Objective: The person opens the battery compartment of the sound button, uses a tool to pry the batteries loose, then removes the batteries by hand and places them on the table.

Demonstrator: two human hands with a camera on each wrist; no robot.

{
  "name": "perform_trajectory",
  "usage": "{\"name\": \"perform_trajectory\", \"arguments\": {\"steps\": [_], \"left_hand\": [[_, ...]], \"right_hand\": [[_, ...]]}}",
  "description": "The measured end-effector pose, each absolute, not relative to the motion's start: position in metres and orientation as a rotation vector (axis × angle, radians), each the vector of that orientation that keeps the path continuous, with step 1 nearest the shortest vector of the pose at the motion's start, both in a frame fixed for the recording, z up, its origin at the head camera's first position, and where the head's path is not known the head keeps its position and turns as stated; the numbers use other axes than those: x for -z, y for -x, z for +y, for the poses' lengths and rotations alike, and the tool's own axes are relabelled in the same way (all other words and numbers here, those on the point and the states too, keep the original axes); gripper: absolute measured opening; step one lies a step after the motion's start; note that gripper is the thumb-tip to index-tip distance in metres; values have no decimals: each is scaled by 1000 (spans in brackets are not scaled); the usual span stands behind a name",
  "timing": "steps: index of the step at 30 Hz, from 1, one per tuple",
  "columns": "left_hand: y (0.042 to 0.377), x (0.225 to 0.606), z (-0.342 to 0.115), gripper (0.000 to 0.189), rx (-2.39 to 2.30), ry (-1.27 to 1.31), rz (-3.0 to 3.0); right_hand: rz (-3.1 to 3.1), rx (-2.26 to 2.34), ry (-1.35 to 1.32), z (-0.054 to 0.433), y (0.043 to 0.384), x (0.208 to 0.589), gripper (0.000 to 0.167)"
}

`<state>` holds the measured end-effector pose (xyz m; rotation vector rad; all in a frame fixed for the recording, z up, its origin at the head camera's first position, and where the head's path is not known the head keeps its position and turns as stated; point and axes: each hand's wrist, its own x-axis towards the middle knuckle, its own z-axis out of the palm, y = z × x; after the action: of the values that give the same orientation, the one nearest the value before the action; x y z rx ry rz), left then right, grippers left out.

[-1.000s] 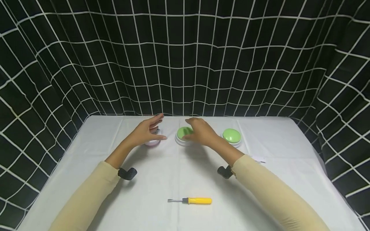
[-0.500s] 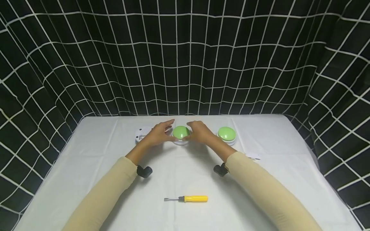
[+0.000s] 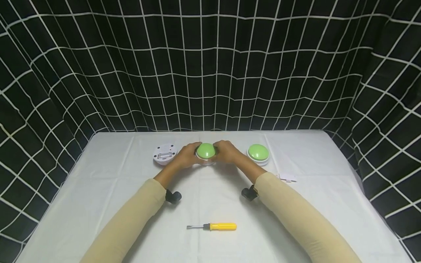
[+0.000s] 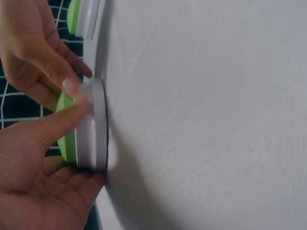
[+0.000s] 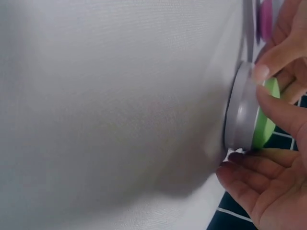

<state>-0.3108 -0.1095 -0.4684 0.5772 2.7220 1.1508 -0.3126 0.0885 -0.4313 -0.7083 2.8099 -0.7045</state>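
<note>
At the back middle of the table stands a round push button [image 3: 205, 150] with a green dome on a white base, upright on the cloth. My left hand [image 3: 187, 155] grips its left side; in the left wrist view the thumb lies over the base [image 4: 91, 129] and the fingers curl behind. From the other side my right hand [image 3: 226, 151] holds it too, its thumb pressing the base in the right wrist view. A second green push button [image 3: 258, 152] stands to the right. On the left an overturned push button [image 3: 164, 154] shows its battery compartment; its pink dome [image 5: 265, 21] appears in the right wrist view.
A yellow-handled screwdriver [image 3: 223, 227] lies near the front middle of the white cloth-covered table [image 3: 131, 219]. A small flat white piece [image 3: 288, 178] lies right of the right forearm. A black curtain with a white grid [image 3: 210, 65] stands behind the table and along both sides.
My left hand has moved right, off the overturned push button, to the middle green one. The right hand has stayed by it, and both hands have closed around its base.
</note>
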Motion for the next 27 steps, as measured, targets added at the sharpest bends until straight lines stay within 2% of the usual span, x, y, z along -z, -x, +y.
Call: {"name": "perform_trajectory", "arguments": {"steps": [9,15,17,24,27], "left_hand": [[306,466,-105,64,-1219,-610,2758],[301,455,-106,60,-1258,-678,2762],[299,450,-107,60,-1273,-695,2751],[291,441,-111,62,-1309,-770,2701],[285,439,-113,61,-1333,-767,2676]], "right_hand": [[2807,707,718,91,309,427,46],[2784,790,841,100,302,418,44],[2773,819,888,103,300,414,47],[2757,860,929,113,286,405,79],[2744,881,936,115,277,402,88]]}}
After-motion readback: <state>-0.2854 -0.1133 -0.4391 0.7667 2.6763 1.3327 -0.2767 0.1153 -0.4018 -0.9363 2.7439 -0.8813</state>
